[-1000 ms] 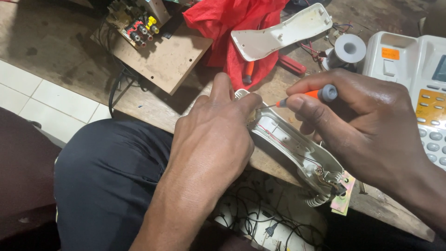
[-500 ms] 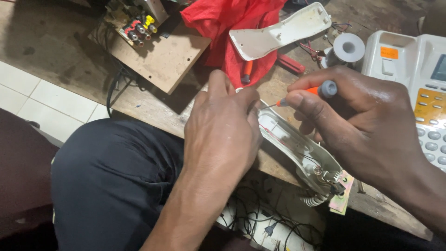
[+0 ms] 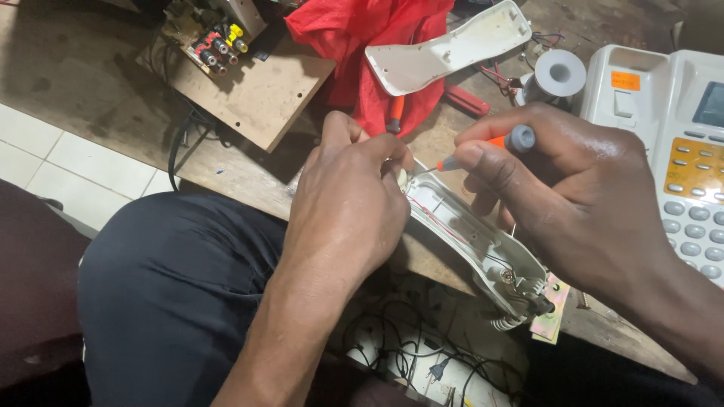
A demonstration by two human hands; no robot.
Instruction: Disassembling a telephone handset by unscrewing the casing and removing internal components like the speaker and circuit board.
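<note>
Starting from the left side: there's a scrap wooden board (image 3: 256,94) with a small circuit board (image 3: 215,38) full of coloured jacks, sitting well apart from the work. Next to it a red cloth (image 3: 362,45) is bunched up with the handset's loose white back cover (image 3: 445,49) lying across it.

The left hand (image 3: 351,207) is curled shut around the upper end of the opened handset (image 3: 471,241), fingers wrapped over so that end is mostly hidden. The handset lies slanted at the bench edge, its lower end hanging out past the wood over a tangle of cables (image 3: 407,354) on the floor. I'd say it's light, stiff thin plastic, a bit slick, and the fragile part is inside: thin red and black wires run along the shell, and the coiled cord joins at the bottom end. Best gripped by the outer shell edges, like the left hand does, not by anything inside.

The right hand (image 3: 573,203) pinches a small screwdriver (image 3: 490,147) with an orange and grey handle between thumb and fingers, tip right at the shell's top end.

Room is tight: a solder spool (image 3: 558,75) and the white phone base (image 3: 671,143) crowd the right, and the bench edge drops off underneath.
</note>
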